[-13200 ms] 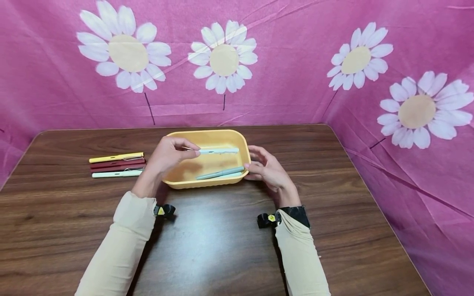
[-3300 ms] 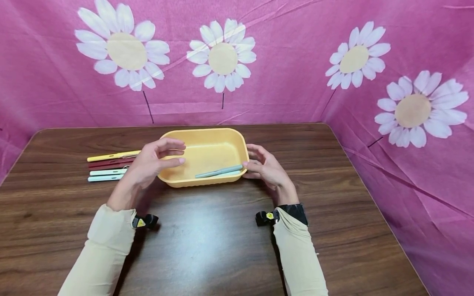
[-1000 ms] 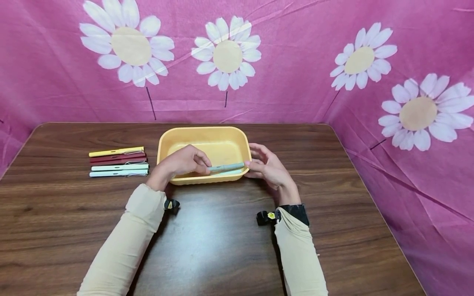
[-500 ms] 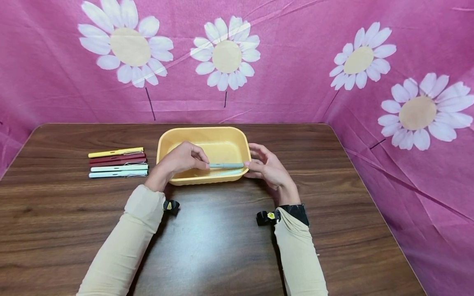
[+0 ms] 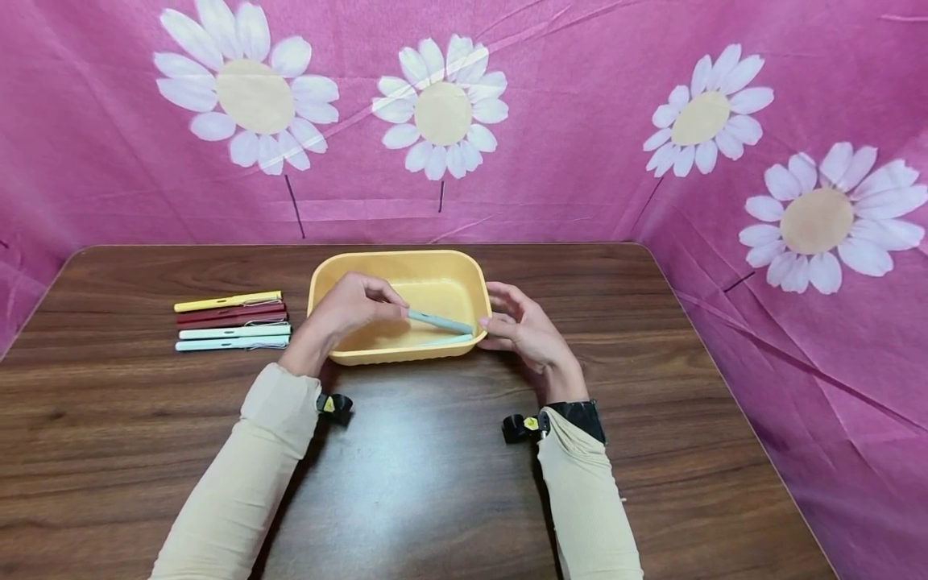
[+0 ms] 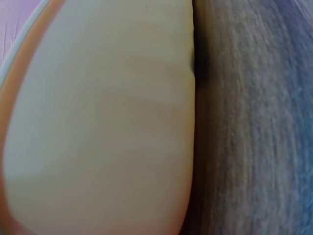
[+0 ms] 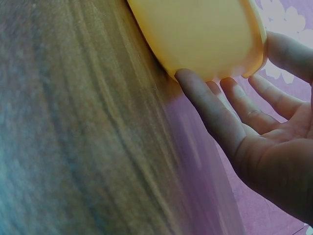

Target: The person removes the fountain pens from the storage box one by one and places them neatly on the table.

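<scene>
In the head view, my left hand (image 5: 355, 310) is inside the yellow plastic basket (image 5: 406, 256) and pinches one end of a grey-green pen (image 5: 440, 322). That pen slants down to the right, its far end near the basket's right wall. Below it a pale mint pen (image 5: 449, 341) lies along the near wall. Around the right end of the basket, my right hand (image 5: 525, 330) holds the rim, thumb at the rim and fingers outside. The right wrist view shows those fingers (image 7: 244, 105) against the basket's outer wall (image 7: 205, 39). The left wrist view shows mostly basket wall (image 6: 107, 117).
Left of the basket, several pens lie side by side in a row: a yellow pen (image 5: 227, 301), dark red ones (image 5: 232, 313), a mint pen (image 5: 234, 332) and a light blue pen (image 5: 232, 344). The brown wooden table (image 5: 406, 483) meets a pink flowered cloth (image 5: 551, 121) behind.
Earlier my left hand held the light blue pen, which now lies at the near end of the row. Since then it has gripped the grey-green pen and raised its left end.
</scene>
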### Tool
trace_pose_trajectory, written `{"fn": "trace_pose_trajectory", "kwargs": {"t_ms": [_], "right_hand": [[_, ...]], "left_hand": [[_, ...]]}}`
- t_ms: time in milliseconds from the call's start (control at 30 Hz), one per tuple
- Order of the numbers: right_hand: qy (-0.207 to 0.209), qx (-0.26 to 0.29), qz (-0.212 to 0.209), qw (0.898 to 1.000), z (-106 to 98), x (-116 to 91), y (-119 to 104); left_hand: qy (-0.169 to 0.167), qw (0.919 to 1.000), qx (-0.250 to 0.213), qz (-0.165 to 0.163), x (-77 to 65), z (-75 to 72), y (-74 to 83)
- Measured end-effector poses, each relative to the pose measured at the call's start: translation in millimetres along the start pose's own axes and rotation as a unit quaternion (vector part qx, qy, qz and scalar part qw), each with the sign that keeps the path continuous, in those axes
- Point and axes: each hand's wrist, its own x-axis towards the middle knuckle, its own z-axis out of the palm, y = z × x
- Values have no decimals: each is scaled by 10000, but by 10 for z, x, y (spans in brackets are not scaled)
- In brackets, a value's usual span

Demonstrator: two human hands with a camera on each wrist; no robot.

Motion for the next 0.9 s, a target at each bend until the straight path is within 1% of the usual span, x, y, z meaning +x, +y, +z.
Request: {"fn": "trace_pose_trajectory", "kwargs": {"t_ms": [167,300,433,533,700,800,900], "right_hand": [[-5,-21,7,10000,0,4,-5],[39,-5,44,10000,4,5,-5],[54,-37,41,10000,6,2,-9],[62,-62,22,10000,4,-3,-14],[68,-93,53,9999,3,-5,-18],[72,-104,67,9999,5,-4,-21],[90,-78,72,9999,4,-3,-15]], "left_hand": [[56,9991,-399,100,-7,-14,-4],[240,9975,-636,204,-30,-43,13],[493,9958,-718,278,-61,-100,40],[619,9947,-748,353,-94,-146,60],[800,9928,-815,348,-172,-218,73],[898,9911,-930,319,-224,-247,80],[961,9876,-1177,392,-257,-267,80]]}}
